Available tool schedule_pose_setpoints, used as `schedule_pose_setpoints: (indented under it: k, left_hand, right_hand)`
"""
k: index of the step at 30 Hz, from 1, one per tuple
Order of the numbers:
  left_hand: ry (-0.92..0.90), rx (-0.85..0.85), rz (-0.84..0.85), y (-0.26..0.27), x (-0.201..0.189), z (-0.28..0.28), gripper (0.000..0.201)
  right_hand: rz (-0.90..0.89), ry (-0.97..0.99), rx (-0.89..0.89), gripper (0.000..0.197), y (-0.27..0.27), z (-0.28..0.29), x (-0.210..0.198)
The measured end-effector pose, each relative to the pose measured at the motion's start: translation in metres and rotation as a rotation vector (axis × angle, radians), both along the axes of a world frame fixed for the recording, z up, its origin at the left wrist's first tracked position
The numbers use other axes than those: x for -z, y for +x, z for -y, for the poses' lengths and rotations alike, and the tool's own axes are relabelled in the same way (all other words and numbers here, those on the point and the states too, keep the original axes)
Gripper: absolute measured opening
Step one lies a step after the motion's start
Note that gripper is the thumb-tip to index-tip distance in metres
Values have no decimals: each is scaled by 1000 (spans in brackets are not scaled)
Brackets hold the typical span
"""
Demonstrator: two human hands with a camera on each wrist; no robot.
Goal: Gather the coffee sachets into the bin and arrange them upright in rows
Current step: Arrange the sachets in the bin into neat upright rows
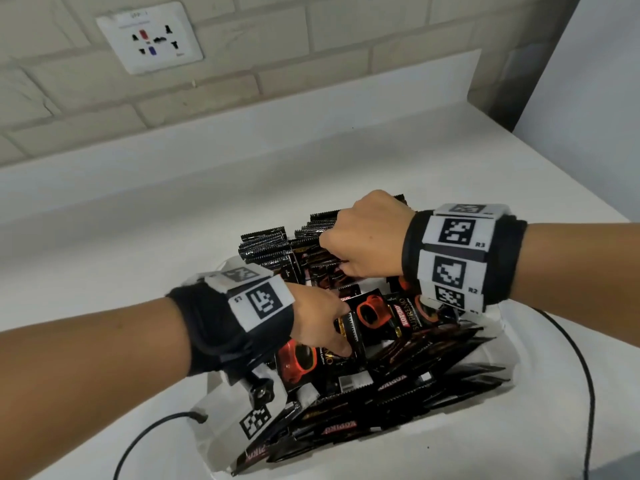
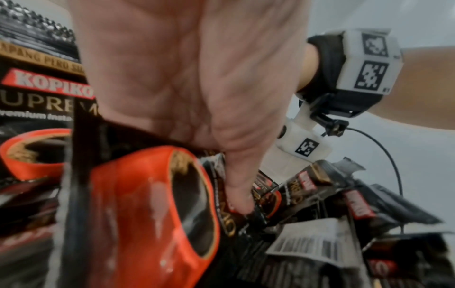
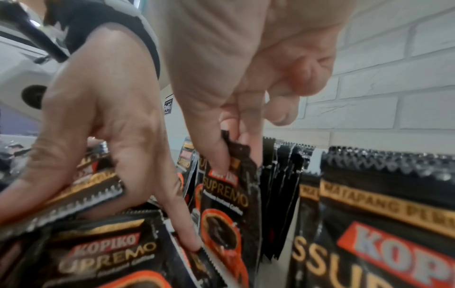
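A white bin point(image 1: 512, 355) on the counter holds many black coffee sachets. At its far side they stand upright in rows point(image 1: 273, 247); nearer me they lie in a loose, leaning pile point(image 1: 415, 386). My right hand point(image 1: 332, 251) is over the rows and pinches the top edge of one upright sachet point(image 3: 229, 194) between thumb and fingers. My left hand point(image 1: 341, 341) reaches into the pile, with its thumb and fingers point(image 3: 187, 233) round a sachet with an orange cup point(image 1: 374, 317). That sachet point(image 2: 152, 204) lies against the left palm in the left wrist view.
The bin stands on a white counter point(image 1: 138, 237) against a brick wall with a socket point(image 1: 149, 38). Black cables run from both wrists across the counter point(image 1: 585, 375) point(image 1: 138, 445). A white panel point(image 1: 588, 98) rises at the right.
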State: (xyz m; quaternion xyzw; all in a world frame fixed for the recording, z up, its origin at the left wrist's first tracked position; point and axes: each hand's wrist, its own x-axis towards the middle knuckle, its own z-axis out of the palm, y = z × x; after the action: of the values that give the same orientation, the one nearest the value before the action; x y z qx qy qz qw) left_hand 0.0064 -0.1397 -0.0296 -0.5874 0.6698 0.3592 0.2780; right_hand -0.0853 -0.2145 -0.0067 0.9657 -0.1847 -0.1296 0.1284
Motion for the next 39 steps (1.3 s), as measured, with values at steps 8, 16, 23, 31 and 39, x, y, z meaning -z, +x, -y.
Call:
schedule_pose_setpoints:
  k: [8, 16, 23, 31, 39]
  left_hand:
    - [29, -76, -66, 0, -4, -4, 55]
    - [-14, -165, -128, 15, -22, -4, 58]
    - [-47, -201, -177, 22, -23, -6, 48]
    - [-137, -288, -234, 27, -30, -7, 31]
    - [-195, -418, -355, 35, -38, -14, 7]
  right_hand:
    - [9, 63, 70, 33, 5, 11, -2]
    - [15, 141, 202, 50, 5, 21, 0]
    - [-7, 160, 200, 44, -4, 22, -8]
    - [76, 163, 166, 25, -2, 12, -4]
    - [97, 170, 203, 39, -7, 9, -14]
